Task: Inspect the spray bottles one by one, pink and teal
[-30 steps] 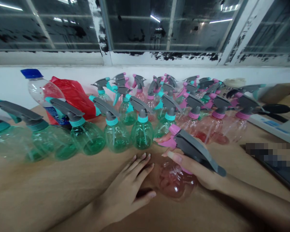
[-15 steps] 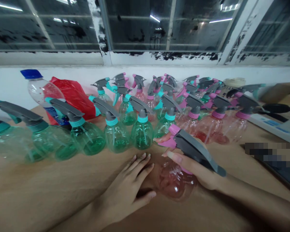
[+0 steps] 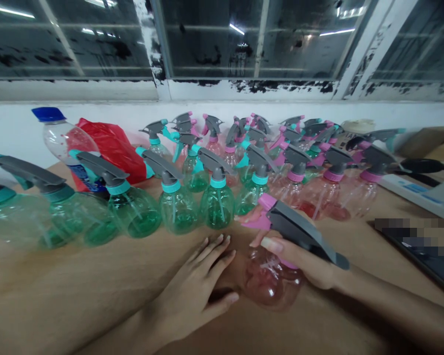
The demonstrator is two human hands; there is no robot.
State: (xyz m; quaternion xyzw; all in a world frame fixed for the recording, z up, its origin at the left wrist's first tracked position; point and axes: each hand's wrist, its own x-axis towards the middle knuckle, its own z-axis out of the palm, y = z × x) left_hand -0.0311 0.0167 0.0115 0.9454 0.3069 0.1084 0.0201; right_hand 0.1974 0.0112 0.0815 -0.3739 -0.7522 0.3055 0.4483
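A pink spray bottle (image 3: 272,283) with a grey and pink trigger head stands on the wooden table, close in front of me. My right hand (image 3: 299,254) is closed around its neck, with the thumb on the near side and fingertips showing by the pink trigger. Flat on the table to the left of that bottle lies my left hand (image 3: 202,281), fingers stretched and holding nothing. Just beyond it stands a green spray bottle (image 3: 217,204) with a turquoise collar, in a row of similar ones.
More green and pink spray bottles (image 3: 333,175) crowd the table toward the wall. At the back left are a blue-capped plastic bottle (image 3: 57,135) and a red plastic bag (image 3: 109,148). A white power strip (image 3: 410,192) and a dark, partly pixelated flat object (image 3: 425,266) lie on the right.
My right hand and the pink spray bottle have shifted very slightly to the right and toward me. My left hand stays in place.
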